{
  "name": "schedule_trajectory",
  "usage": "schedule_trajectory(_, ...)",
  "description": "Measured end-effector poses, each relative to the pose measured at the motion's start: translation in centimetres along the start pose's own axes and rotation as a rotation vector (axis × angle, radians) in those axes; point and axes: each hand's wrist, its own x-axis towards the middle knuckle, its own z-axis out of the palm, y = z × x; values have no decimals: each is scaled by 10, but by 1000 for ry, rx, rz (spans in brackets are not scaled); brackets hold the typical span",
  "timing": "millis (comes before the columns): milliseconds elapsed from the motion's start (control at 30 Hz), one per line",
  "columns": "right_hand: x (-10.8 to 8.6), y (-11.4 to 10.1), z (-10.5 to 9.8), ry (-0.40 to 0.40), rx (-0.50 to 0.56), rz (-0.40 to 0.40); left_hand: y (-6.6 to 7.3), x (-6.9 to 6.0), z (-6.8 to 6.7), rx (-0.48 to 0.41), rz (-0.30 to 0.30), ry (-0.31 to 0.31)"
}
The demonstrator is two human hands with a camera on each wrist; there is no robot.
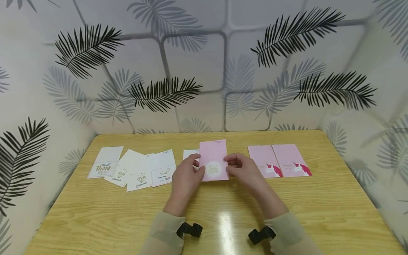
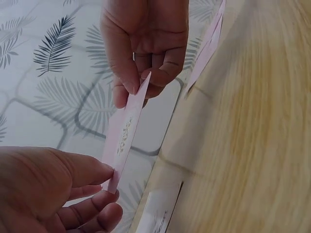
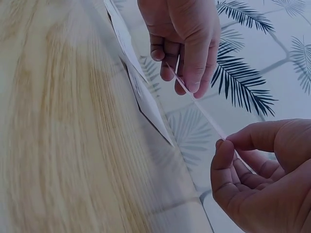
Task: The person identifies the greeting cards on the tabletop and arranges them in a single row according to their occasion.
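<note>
A pink card (image 1: 213, 154) with a pale round patch and gold lettering is held up above the middle of the table. My left hand (image 1: 188, 173) pinches its left edge between thumb and fingers. On the opposite edge, my right hand (image 1: 243, 169) pinches it the same way. In the left wrist view the pink card (image 2: 127, 131) stands tilted between both hands, lifted off the wood. The right wrist view catches the card (image 3: 208, 116) nearly edge-on. Behind it a white card (image 1: 188, 154) lies on the table, mostly hidden by the left hand and the pink card.
On the wooden table (image 1: 127, 219), several white cards lie to the left: a thank-you card (image 1: 104, 164), overlapping diamond cards (image 1: 140, 173) and a winged-heart card (image 1: 163, 170). Two pink unicorn cards (image 1: 264, 161) lie side by side at right. A leaf-patterned wall (image 1: 204, 71) stands behind.
</note>
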Motion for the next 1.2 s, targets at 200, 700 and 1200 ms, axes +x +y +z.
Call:
schedule_trajectory(200, -3, 2, -15, 32, 49, -10, 12, 3, 7, -15, 27, 1)
schedule_trajectory(700, -3, 10, -46, 142, -91, 16, 38, 9, 31, -23, 79, -20)
schedule_trajectory(1200, 0, 20, -62, 138, -240, 24, 47, 12, 54, 91, 141, -43)
